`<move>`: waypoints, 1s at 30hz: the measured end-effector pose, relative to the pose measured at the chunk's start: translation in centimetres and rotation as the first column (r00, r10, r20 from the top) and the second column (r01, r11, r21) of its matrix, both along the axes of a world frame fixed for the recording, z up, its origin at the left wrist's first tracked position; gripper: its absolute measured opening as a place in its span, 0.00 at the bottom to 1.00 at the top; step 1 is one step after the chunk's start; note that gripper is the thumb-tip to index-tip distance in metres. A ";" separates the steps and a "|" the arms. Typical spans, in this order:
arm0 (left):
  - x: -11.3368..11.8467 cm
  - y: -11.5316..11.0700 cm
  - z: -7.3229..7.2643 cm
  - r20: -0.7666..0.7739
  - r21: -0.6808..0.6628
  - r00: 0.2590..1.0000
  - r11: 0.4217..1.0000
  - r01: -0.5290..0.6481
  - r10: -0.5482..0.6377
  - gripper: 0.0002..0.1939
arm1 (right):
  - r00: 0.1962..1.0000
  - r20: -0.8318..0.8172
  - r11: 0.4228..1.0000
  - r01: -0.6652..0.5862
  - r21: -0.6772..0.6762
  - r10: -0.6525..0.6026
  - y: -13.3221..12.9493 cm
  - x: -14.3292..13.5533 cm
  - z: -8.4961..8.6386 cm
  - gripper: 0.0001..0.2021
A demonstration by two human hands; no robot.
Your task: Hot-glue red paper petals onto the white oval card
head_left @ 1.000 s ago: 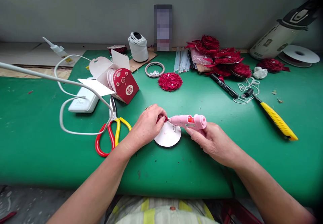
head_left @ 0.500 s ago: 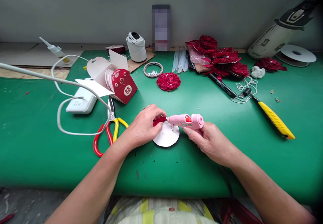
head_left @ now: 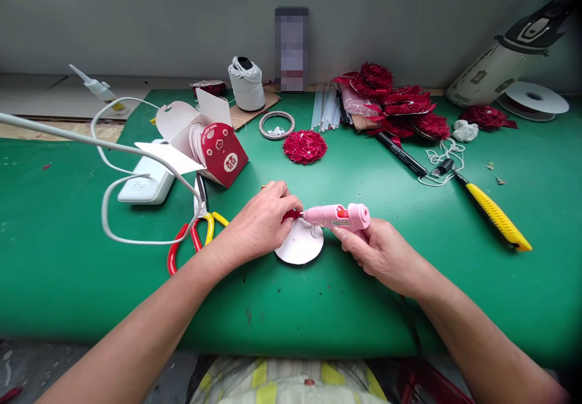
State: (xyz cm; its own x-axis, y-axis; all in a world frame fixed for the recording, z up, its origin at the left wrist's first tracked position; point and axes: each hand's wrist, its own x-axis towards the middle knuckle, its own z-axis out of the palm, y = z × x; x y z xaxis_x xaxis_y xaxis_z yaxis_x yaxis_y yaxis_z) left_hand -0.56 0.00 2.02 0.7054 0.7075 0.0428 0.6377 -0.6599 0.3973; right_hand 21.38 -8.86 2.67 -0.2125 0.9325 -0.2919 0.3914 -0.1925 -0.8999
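My right hand (head_left: 386, 252) is closed round a pink hot glue gun (head_left: 334, 215), its nozzle pointing left. The nozzle tip meets or nearly meets a piece of red ribbon (head_left: 291, 215), pinched in the fingers of my left hand (head_left: 261, 222), which hide most of it. Under the nozzle and the left fingertips lies a round white disc (head_left: 300, 247) on the green table. A thin wire stand shows below the gun's barrel. Just beyond my hands sits a red ribbon flower (head_left: 305, 147).
Left are scissors (head_left: 198, 234) with red and yellow handles, a red-and-white box (head_left: 225, 158), a power bank (head_left: 148, 182) and a looping white cable. Behind stand a thread spool (head_left: 246, 85) and glue sticks (head_left: 325, 108). A yellow cutter (head_left: 498, 216) and red flowers (head_left: 400, 104) lie right.
Both hands have shifted slightly; the ribbon and glue gun have moved a little to the right together. The white disc stays in place, and both grips are unchanged.
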 end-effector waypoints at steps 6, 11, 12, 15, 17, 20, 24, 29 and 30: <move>0.0 0.2 -0.5 0.045 -0.014 0.999 1.000 0.023 -0.022 0.10 | 1.000 -0.004 0.999 0.008 -0.034 -0.008 0.0 0.0 0.0 0.19; -0.1 0.4 -0.7 0.078 -0.007 0.996 0.999 0.035 -0.035 0.11 | 1.000 0.007 1.000 0.011 -0.019 -0.010 0.0 -0.1 -0.2 0.19; -0.1 0.5 -0.7 0.082 -0.008 0.996 0.999 0.035 -0.034 0.11 | 1.000 0.013 1.000 0.008 -0.018 -0.007 0.0 -0.1 -0.2 0.19; 0.0 0.4 -0.7 0.092 -0.009 0.995 1.000 0.030 -0.029 0.11 | 0.999 0.039 1.000 -0.002 0.001 0.002 -0.1 -0.2 0.0 0.19; 0.0 0.4 -0.7 0.099 -0.006 0.995 1.000 0.024 -0.024 0.10 | 0.998 0.058 1.000 -0.010 0.026 0.008 -0.1 -0.2 0.2 0.18; 0.0 0.2 -0.8 0.105 0.002 0.994 1.000 0.010 -0.010 0.10 | 0.995 0.097 0.996 -0.031 0.083 0.023 -0.2 -0.4 0.5 0.16; 0.1 0.0 -1.0 0.114 0.021 0.993 1.000 -0.010 0.007 0.10 | 0.987 0.154 0.988 -0.057 0.146 0.034 -0.3 -0.6 0.6 0.15; 0.1 -0.1 -1.1 0.117 0.023 0.993 0.999 -0.024 0.021 0.11 | 0.984 0.168 0.987 -0.079 0.137 0.056 -0.5 -0.5 0.7 0.17; 0.2 -0.2 -1.2 0.119 0.023 0.993 0.999 -0.027 0.024 0.11 | 0.984 0.167 0.988 -0.083 0.130 0.061 -0.6 -0.4 0.7 0.18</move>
State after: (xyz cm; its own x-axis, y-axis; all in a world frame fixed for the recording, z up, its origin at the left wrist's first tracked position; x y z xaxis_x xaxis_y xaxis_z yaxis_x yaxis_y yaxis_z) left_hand -0.40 -0.17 0.83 0.6760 0.7230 0.1425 0.6037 -0.6543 0.4554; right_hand 20.93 -9.43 3.38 -0.2410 0.9497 -0.1999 0.5430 -0.0388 -0.8389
